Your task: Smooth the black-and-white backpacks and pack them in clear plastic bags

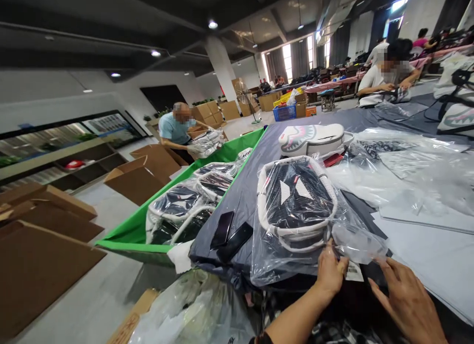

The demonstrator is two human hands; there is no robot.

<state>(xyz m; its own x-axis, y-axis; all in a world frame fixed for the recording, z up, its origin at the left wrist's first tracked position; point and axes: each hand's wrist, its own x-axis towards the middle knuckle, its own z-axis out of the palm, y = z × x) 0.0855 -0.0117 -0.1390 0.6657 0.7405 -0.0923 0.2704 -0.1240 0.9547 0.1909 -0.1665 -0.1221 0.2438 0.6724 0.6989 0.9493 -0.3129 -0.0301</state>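
Note:
A black-and-white backpack (299,196) lies on the table's near corner inside a clear plastic bag (272,265). My left hand (331,272) is at the backpack's lower right corner, its fingers closed on the plastic. My right hand (409,297) is farther right, thumb and fingers apart, with the fingertips at the end of the bag's loose flap (357,243). Whether they pinch the film I cannot tell. Between the hands a white label (354,272) shows. Just beyond the bagged backpack lies a white shark-face backpack (311,139).
Two dark phones (234,241) lie left of the bag. A green-sided bin (129,230) with several bagged backpacks adjoins the table; a person (176,127) leans over it. Clear bags (425,171) and white sheets (425,250) cover the right. Cardboard boxes (144,173) stand left. Another person (388,72) works behind.

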